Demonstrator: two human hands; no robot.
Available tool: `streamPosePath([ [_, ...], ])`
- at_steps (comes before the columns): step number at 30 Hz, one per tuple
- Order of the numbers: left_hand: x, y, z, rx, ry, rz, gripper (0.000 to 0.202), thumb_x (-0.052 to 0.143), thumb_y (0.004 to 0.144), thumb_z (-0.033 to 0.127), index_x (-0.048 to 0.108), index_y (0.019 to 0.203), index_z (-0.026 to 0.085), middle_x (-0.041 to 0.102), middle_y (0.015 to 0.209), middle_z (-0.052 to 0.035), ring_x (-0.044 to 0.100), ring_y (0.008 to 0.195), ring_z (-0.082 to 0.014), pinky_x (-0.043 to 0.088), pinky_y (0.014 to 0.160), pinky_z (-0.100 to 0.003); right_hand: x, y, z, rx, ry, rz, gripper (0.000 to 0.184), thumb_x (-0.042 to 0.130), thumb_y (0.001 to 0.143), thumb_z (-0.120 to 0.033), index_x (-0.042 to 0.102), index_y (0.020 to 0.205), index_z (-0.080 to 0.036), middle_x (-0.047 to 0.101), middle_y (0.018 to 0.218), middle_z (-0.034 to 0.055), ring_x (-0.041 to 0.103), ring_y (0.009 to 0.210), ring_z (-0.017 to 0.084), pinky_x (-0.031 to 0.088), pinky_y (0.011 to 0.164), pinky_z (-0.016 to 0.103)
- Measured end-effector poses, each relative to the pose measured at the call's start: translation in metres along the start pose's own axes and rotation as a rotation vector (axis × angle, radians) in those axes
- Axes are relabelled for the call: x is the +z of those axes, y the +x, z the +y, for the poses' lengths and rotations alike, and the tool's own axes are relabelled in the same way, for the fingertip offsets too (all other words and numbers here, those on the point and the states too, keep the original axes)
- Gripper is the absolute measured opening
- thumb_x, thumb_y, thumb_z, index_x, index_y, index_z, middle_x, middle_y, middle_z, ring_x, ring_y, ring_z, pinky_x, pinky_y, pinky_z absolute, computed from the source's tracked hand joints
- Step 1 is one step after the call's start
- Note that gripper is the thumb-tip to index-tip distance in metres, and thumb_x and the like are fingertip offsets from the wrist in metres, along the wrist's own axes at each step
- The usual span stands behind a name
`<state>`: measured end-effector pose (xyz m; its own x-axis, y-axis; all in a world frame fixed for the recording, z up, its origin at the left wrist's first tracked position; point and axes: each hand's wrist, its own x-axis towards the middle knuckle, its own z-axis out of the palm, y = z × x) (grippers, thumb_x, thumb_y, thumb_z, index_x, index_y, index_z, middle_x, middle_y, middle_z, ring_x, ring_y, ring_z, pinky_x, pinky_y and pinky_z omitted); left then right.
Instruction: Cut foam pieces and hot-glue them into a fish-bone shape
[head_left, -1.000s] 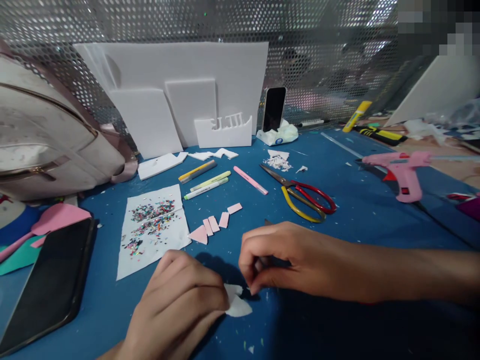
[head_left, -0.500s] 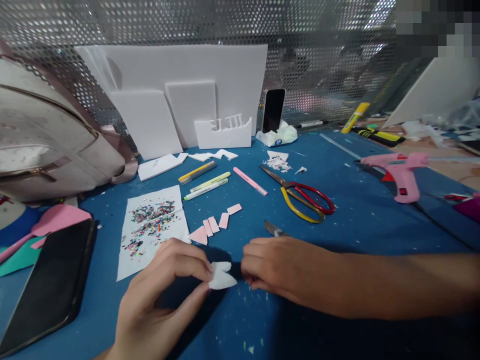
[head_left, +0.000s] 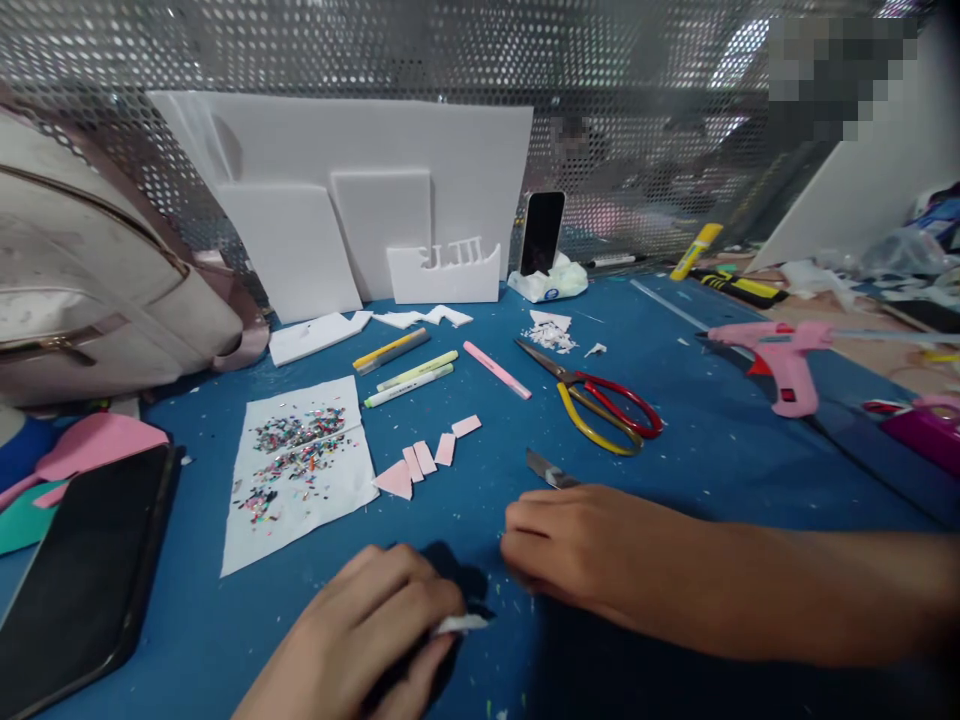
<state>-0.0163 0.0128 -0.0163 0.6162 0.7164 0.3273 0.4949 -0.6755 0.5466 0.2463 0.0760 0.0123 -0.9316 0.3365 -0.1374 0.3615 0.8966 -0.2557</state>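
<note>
My left hand [head_left: 367, 635] is low in the view, fingers closed in a pinch on a small white foam piece [head_left: 460, 624] held edge-on just above the blue table [head_left: 712, 440]. My right hand [head_left: 577, 545] rests on the table to its right, curled closed around a craft knife whose blade tip [head_left: 544, 468] sticks out beyond the knuckles. Several small pink foam pieces [head_left: 427, 460] lie in a row just beyond both hands.
A white sheet with glitter bits [head_left: 300, 465] lies left of centre, with pens [head_left: 409, 365], red-and-yellow scissors [head_left: 604, 405], a pink glue gun [head_left: 784, 350], a black tablet [head_left: 79, 575], a bag [head_left: 97, 280], white foam boards [head_left: 375, 190] and a propped phone [head_left: 541, 232].
My left hand has dropped toward me and turned the white piece from face-on to edge-on. My right hand has shifted slightly right and nearer. The view has tilted a little.
</note>
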Motion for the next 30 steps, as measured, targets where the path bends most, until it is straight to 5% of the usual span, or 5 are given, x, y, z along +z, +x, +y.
streamPosePath([
  [7,-0.003,0.004,-0.013,-0.068,0.132,-0.021,0.014,0.056,0.097,0.017,0.058,0.109,0.025,0.070,0.096,0.0013,0.063,0.080,-0.0166,0.040,0.071,-0.031,-0.022,0.009,0.008,0.080,0.221,0.025,0.014,0.069,0.083,-0.010,0.062,0.090,-0.020,0.068,0.085,-0.0028,0.064,0.073,0.013,0.047,0.071,0.025],
  [13,-0.006,0.002,-0.012,-0.112,0.129,-0.094,0.028,0.070,0.093,0.038,0.058,0.116,0.027,0.069,0.107,-0.0017,0.063,0.087,-0.0201,0.040,0.076,-0.033,-0.075,0.011,0.123,0.479,0.046,0.477,0.015,0.051,0.094,-0.023,0.065,0.092,-0.017,0.070,0.088,0.0065,0.065,0.080,0.019,0.046,0.073,0.032],
  [18,-0.006,0.001,-0.013,-0.151,0.120,-0.148,0.033,0.075,0.088,0.038,0.060,0.116,0.028,0.068,0.111,-0.0031,0.059,0.086,-0.0219,0.043,0.075,-0.033,-0.072,-0.003,0.176,0.645,-0.118,0.600,0.020,0.062,0.095,-0.035,0.066,0.092,-0.016,0.068,0.091,0.0052,0.063,0.086,0.019,0.050,0.080,0.037],
  [26,-0.007,0.003,-0.012,-0.190,0.097,-0.131,0.034,0.076,0.086,0.041,0.059,0.113,0.028,0.067,0.110,-0.0022,0.059,0.090,-0.0234,0.045,0.076,-0.034,-0.059,-0.006,0.128,0.572,-0.041,0.636,0.020,0.055,0.095,-0.035,0.068,0.096,-0.020,0.069,0.101,0.0081,0.061,0.096,0.024,0.042,0.077,0.036],
  [30,-0.005,0.006,-0.013,-0.194,0.091,-0.154,0.028,0.075,0.087,0.036,0.059,0.108,0.027,0.066,0.110,-0.0025,0.059,0.090,-0.0233,0.045,0.076,-0.033,-0.057,-0.008,0.081,0.400,0.193,0.455,0.021,0.056,0.098,-0.039,0.069,0.099,-0.022,0.072,0.094,0.0012,0.064,0.079,0.015,0.046,0.069,0.027],
])
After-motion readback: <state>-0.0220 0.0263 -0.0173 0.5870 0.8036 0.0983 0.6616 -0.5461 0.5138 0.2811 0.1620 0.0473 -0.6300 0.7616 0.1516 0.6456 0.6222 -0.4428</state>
